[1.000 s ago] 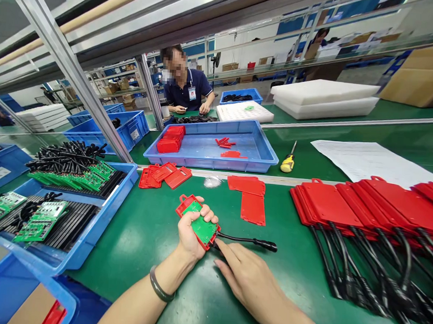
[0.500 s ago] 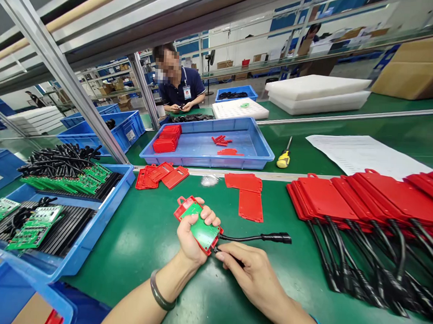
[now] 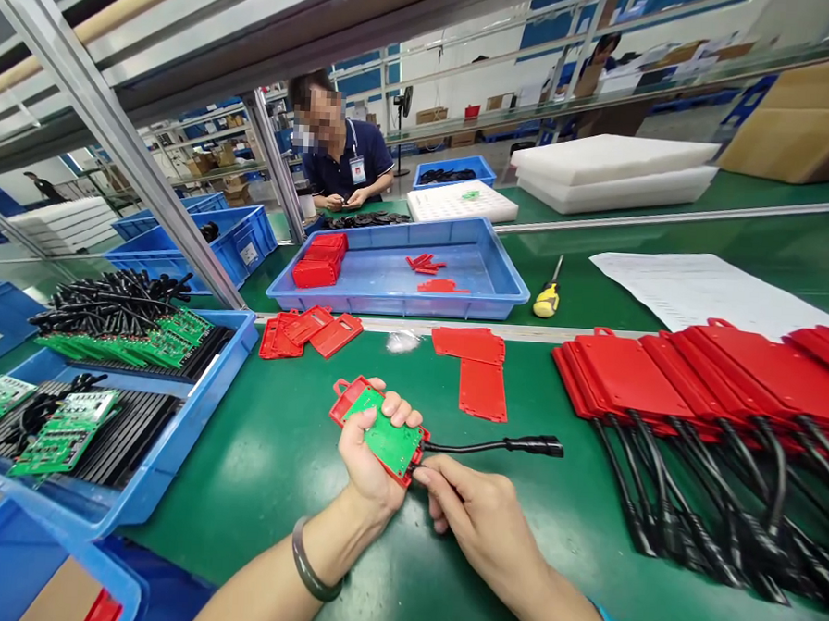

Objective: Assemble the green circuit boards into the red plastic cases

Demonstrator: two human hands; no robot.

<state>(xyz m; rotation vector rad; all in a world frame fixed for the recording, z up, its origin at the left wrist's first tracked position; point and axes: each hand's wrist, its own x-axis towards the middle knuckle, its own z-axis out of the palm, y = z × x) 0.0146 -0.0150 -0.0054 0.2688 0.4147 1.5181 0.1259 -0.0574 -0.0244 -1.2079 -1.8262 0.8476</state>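
My left hand (image 3: 372, 452) is wrapped round a red plastic case (image 3: 352, 395) with a green circuit board (image 3: 392, 441) seated in it. One black cable (image 3: 487, 446) with a thick connector runs out to the right from the case's lower end. Close to that same end, my right hand (image 3: 477, 508) pinches a second black cable, mostly covered by the fingers. Beyond the hands lie flat red cover plates (image 3: 484, 388) and several red frame-like pieces (image 3: 336, 334). A small clear plastic bag (image 3: 404, 341) rests between them.
To the left, a blue tray (image 3: 192, 429) holds circuit boards with black cables. Finished-looking red cases (image 3: 723, 373) with cables line the right side. Behind are a blue bin (image 3: 394, 302) of red parts, a yellow screwdriver (image 3: 547, 299) and paper (image 3: 707, 289). A co-worker (image 3: 345, 159) sits opposite.
My right hand has shifted slightly at the case's lower end, its fingers covering more of the second cable. The case has turned a little in my left hand. The view has moved slightly.
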